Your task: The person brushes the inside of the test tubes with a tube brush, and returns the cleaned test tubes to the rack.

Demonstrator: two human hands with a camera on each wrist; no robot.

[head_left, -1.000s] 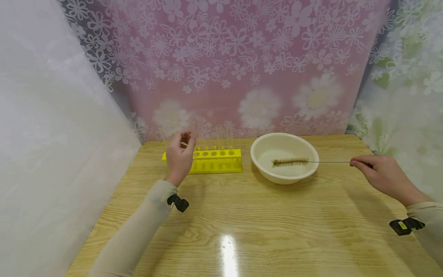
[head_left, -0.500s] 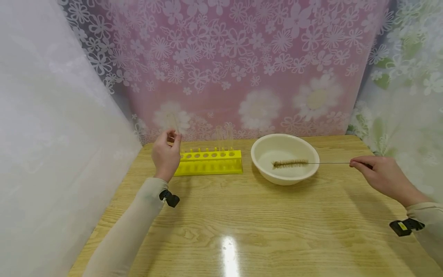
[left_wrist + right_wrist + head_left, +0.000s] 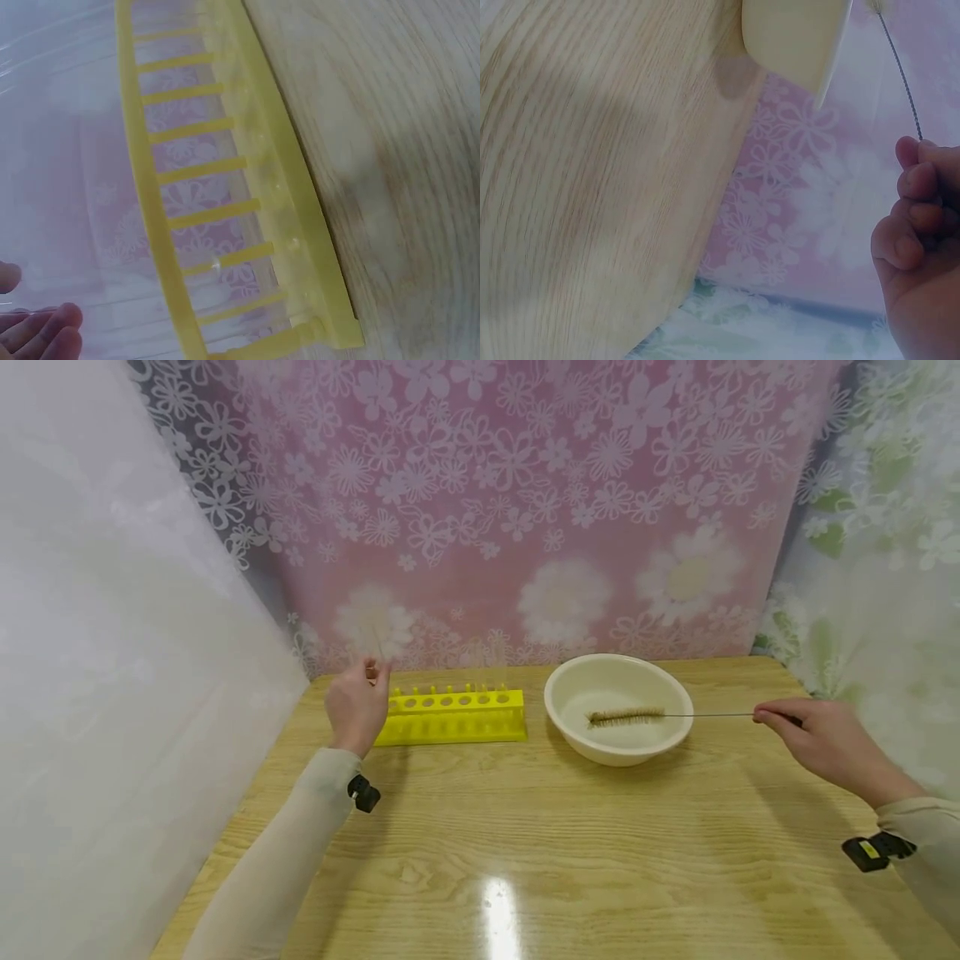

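A yellow test tube rack [image 3: 450,733] stands toward the back of the table, its left end hidden behind my left hand [image 3: 357,708]. That hand's thumb and fingers pinch a clear glass test tube [image 3: 377,639], which shows faintly above them. In the left wrist view, fingertips [image 3: 69,319] appear at the rack's near end, above its top bar. At the right, my right hand [image 3: 828,743] pinches the thin twisted wire of a test tube brush [image 3: 628,717]. The bristled head lies level, over the inside of the white basin [image 3: 618,756].
Two more clear test tubes [image 3: 498,662] stand upright in the rack's right end. Behind the wooden table [image 3: 525,827] hangs a pink flowered curtain [image 3: 480,527]; pale sheeting [image 3: 127,652] closes off the left side, with a flowered one [image 3: 885,610] on the right.
My left hand has moved left along the rack with the test tube, rising and then lowering slightly at the left end. My right hand and the brush have barely moved.
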